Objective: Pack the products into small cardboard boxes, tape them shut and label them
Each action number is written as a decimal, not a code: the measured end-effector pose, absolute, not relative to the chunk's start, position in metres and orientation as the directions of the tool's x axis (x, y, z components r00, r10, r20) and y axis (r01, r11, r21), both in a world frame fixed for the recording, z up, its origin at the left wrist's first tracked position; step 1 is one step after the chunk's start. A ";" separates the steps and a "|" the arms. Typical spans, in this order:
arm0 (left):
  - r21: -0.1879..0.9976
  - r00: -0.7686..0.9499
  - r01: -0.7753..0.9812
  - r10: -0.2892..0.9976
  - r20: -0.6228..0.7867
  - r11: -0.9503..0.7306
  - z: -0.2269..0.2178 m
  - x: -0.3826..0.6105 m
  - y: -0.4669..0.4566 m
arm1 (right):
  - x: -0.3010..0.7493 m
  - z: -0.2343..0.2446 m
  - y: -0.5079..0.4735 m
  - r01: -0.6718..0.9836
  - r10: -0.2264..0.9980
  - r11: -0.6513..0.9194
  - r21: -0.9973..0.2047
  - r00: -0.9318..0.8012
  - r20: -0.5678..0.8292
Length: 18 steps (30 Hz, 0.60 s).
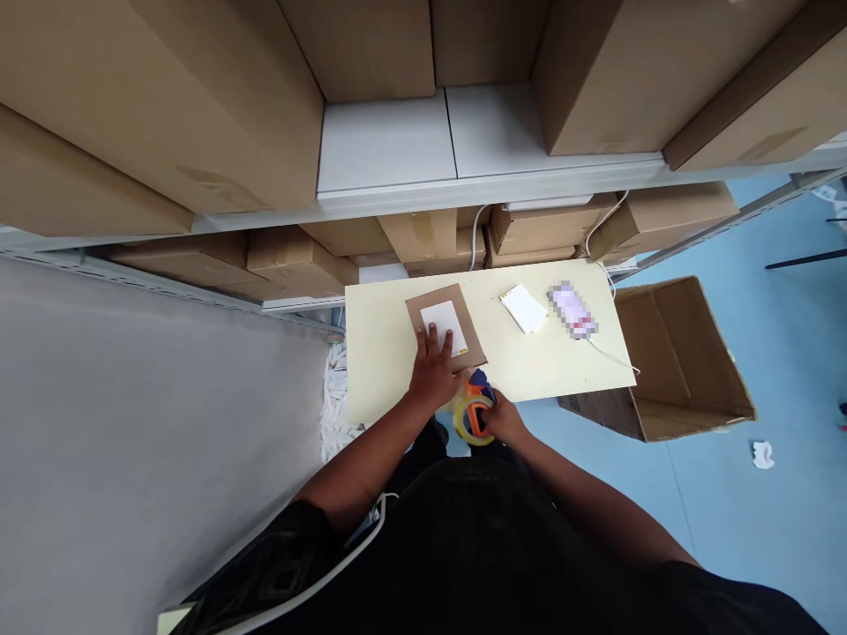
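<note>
A flat brown cardboard parcel (460, 313) with a white label (442, 316) lies on a pale yellow table (384, 353). My left hand (433, 369) rests flat on its near corner, fingers spread over the label's edge. At the table's near edge, next to the parcel's corner, my right hand (506, 420) grips a tape dispenser (475, 407) with an orange frame, a blue part and a yellowish roll.
A white card with a yellow tab (524, 309) and a blurred item with a white cable (570, 310) lie further right on the table. An open cardboard box (681, 357) stands on the blue floor at right. Shelves of cartons (198, 106) rise behind.
</note>
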<state>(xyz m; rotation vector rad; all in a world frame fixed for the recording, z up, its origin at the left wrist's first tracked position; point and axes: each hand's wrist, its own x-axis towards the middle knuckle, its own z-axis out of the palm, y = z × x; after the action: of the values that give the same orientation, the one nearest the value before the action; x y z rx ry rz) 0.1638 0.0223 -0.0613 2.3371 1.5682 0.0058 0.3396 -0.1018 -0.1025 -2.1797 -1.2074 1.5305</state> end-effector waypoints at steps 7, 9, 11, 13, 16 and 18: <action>0.214 0.673 0.740 0.693 -0.259 -0.638 -0.047 0.119 0.048 | 0.374 -0.092 0.011 0.699 0.768 -0.490 -0.520 0.065 -0.637; 0.187 0.683 0.730 0.699 -0.210 -0.657 -0.050 0.110 0.062 | 0.386 -0.089 0.016 0.735 0.762 -0.459 -0.499 0.038 -0.646; 0.171 0.630 0.776 0.755 -0.182 -0.607 -0.057 0.112 0.069 | 0.389 -0.089 0.000 0.720 0.760 -0.494 -0.488 0.085 -0.644; 0.177 0.560 0.827 0.809 -0.178 -0.533 -0.062 0.126 0.067 | 0.382 -0.090 -0.029 0.671 0.748 -0.562 -0.484 0.163 -0.644; 0.205 0.439 0.893 0.876 -0.198 -0.401 -0.064 0.157 0.053 | 0.358 -0.093 -0.071 0.554 0.673 -0.669 -0.495 0.171 -0.719; 0.215 0.373 0.920 0.898 -0.232 -0.327 -0.059 0.173 0.041 | 0.343 -0.095 -0.078 0.495 0.648 -0.702 -0.512 0.147 -0.747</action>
<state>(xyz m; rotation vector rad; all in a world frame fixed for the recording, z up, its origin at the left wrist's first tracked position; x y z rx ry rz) 0.1731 0.0413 -0.0588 2.3296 1.5995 -0.1004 0.3427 -0.0781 -0.0951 -2.2649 -1.1395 1.5983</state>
